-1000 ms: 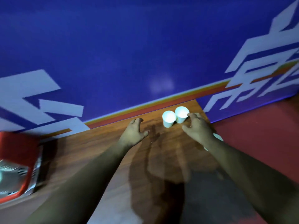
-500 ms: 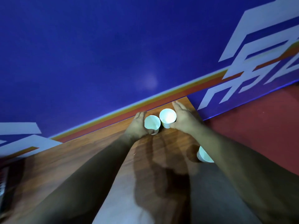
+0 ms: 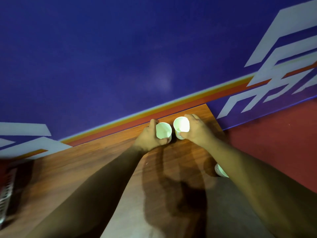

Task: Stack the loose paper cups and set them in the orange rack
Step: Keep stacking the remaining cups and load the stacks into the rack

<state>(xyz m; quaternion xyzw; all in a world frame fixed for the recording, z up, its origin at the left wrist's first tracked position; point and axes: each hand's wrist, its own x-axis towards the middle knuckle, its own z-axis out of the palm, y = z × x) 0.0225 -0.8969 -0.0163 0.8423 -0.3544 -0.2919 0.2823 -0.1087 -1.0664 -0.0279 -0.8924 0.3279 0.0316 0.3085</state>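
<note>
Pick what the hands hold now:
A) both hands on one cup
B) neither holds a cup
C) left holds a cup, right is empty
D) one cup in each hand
D: the left hand grips the left cup, and the right hand grips the right cup.

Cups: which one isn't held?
The cup at the table's right edge, half hidden by the right forearm. The left hand and right hand each grip one of the far two.

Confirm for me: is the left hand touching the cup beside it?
Touching. The head view shows the left hand curled round the left cup, fingertips at its far side, thumb across its near side.
</note>
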